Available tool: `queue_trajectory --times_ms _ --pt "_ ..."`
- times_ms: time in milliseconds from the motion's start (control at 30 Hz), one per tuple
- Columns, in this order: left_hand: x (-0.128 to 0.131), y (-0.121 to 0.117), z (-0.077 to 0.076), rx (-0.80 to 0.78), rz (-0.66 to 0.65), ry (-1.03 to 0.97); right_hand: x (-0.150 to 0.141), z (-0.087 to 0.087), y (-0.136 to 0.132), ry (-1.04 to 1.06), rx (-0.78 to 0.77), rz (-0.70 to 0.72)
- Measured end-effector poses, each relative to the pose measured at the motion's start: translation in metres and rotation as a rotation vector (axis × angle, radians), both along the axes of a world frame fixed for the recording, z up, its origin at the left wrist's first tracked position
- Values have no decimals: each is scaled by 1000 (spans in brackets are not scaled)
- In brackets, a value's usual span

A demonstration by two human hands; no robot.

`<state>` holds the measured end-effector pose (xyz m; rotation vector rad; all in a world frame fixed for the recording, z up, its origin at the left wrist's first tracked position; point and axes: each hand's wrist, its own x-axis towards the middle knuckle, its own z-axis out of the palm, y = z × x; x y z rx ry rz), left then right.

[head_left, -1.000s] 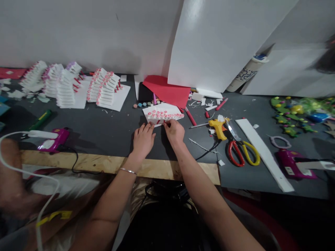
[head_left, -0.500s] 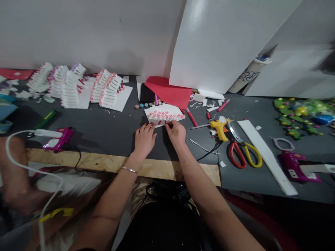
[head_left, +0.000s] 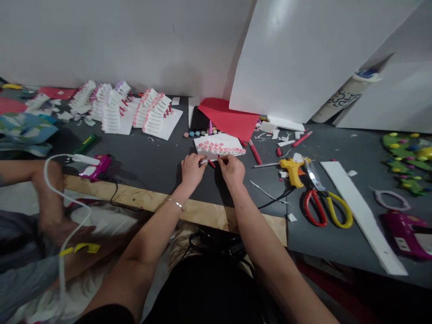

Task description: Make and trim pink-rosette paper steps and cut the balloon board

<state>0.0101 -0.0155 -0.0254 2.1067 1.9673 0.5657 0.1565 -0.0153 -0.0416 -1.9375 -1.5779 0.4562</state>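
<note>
My left hand (head_left: 193, 170) is closed, its fingertips on one end of a thin white strip (head_left: 212, 159) just above the dark tabletop. Opposite it, my right hand (head_left: 232, 172) pinches a small red stick (head_left: 219, 157) at the strip's other end. A second red piece (head_left: 212, 164) shows between the hands. Directly beyond my fingers, a white foam card (head_left: 202, 143) carries rows of small pink-and-white flower shapes (head_left: 221, 148). My fingers partly hide its near edge.
To the right lie a yellow glue gun (head_left: 293, 171), red-and-yellow-handled scissors (head_left: 322, 202) and a long white strip (head_left: 364, 218). Similar flowered pieces (head_left: 153, 112) stand back left. A purple device (head_left: 96, 167) with a white cable and another person's arm (head_left: 47, 189) are at left.
My left fingers have gone from lying spread on the table to curling round the strip's end. The strip has tilted and a red piece now shows under it. The view has shifted left.
</note>
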Motion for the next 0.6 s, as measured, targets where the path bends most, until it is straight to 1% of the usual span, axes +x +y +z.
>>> queue_trajectory --times_ms 133,333,500,600 --pt "4 -4 -4 54 -72 45 3 -2 0 33 39 16" --pt "3 -3 -12 171 -253 123 8 -7 2 107 92 47" --pt "3 2 -16 207 -286 162 10 -11 3 147 125 60" --pt "3 2 -15 197 -298 137 11 -12 3 165 139 56"
